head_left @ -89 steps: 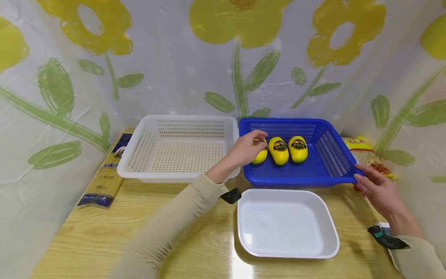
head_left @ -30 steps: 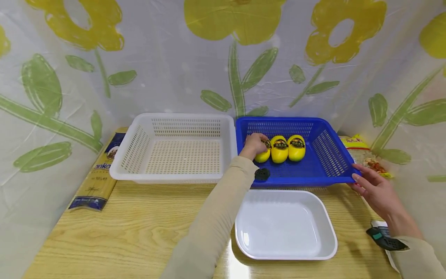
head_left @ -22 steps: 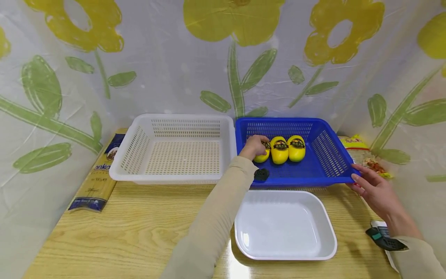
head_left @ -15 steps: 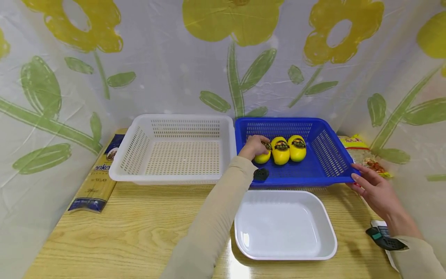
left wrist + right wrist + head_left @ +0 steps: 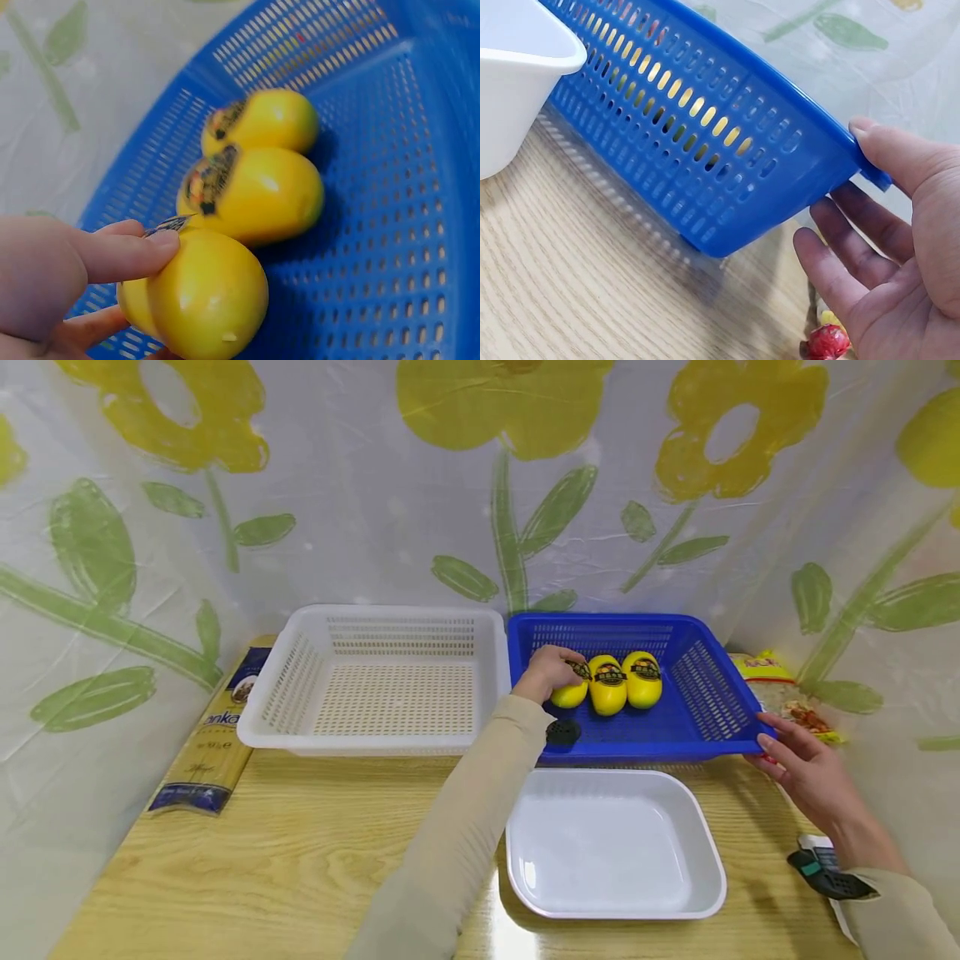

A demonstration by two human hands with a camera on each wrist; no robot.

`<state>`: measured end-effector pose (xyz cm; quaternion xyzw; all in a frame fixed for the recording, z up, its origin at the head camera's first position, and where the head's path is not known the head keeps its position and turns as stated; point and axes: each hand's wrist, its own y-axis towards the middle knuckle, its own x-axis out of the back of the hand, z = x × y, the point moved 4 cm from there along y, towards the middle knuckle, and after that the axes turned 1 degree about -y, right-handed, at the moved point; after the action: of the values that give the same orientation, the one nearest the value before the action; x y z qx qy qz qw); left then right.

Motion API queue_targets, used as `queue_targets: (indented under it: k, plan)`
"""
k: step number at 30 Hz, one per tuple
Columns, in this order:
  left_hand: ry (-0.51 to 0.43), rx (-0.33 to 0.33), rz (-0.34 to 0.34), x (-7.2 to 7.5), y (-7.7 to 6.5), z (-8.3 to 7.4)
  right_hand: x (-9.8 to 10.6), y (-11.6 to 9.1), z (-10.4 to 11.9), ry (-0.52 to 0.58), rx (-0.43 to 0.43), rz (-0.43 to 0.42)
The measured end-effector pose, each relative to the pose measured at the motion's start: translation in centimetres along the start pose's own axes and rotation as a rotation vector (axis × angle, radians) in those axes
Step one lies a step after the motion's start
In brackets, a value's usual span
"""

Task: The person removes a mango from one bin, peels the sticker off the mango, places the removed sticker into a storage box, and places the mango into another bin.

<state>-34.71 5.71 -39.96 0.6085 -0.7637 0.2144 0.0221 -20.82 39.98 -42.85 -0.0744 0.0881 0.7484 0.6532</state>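
Three yellow mangoes with dark labels lie side by side in the blue basket (image 5: 690, 714). My left hand (image 5: 552, 672) holds the leftmost mango (image 5: 214, 296), thumb on top by its label and fingers on the far side, partly hidden. Beside it sit the middle mango (image 5: 608, 697) and the right mango (image 5: 643, 692). At the basket's front right corner, my right hand (image 5: 813, 768) grips the rim; in the right wrist view the thumb (image 5: 889, 146) presses the top edge while the other fingers reach underneath.
A white slotted basket (image 5: 397, 693) adjoins the blue one on its left. In front stands a white tray (image 5: 607, 843). A pasta packet (image 5: 210, 735) lies at the far left, and a yellow-topped food bag (image 5: 780, 689) is behind my right hand.
My left hand has come down from above the basket's left side onto the leftmost mango. All three mangoes have shifted slightly right. The right hand stays at the corner.
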Motion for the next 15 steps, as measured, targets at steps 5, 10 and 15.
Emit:
queue_targets:
  k: [5,10,15]
  plan:
    - [-0.114,-0.012,0.057,0.3,-0.9,-1.0,0.1,-0.2,0.0,-0.006,-0.015,-0.013]
    - [-0.132,-0.039,0.164,1.1,-1.8,-1.6,0.3,-0.1,0.0,-0.041,-0.019,-0.019]
    - [-0.119,-0.064,0.265,2.0,-3.3,-1.7,0.2,0.1,0.0,-0.038,-0.005,0.0]
